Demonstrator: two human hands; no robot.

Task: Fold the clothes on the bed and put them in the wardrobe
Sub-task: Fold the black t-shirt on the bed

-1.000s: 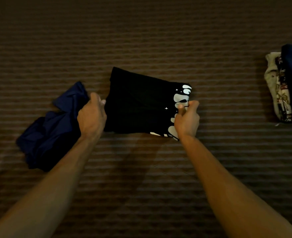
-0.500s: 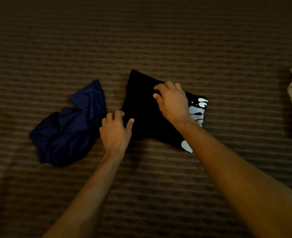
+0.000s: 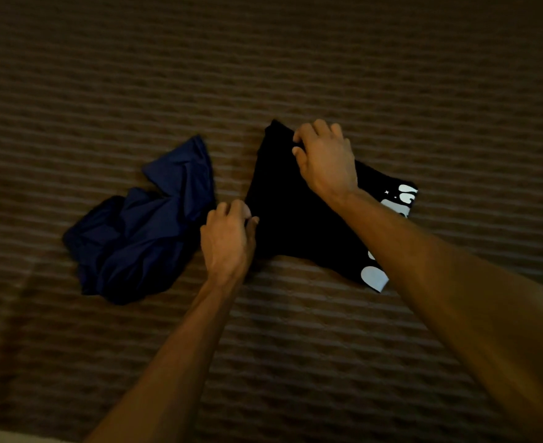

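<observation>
A folded black shirt (image 3: 299, 215) with a white print along its right edge lies on the brown striped bed (image 3: 295, 59). My right hand (image 3: 326, 158) reaches across it and pinches its far left corner with curled fingers. My left hand (image 3: 228, 239) pinches the shirt's near left edge between thumb and fingers. A crumpled navy garment (image 3: 142, 225) lies just left of the black shirt, close beside my left hand.
The striped bedcover stretches on all sides of the two garments. A pale strip (image 3: 8, 436) shows at the bottom left corner of the view.
My right hand crossed from the shirt's printed right edge to its far left corner. My left hand shifted onto the near left edge. The view panned left, and the folded pile at the right left the frame.
</observation>
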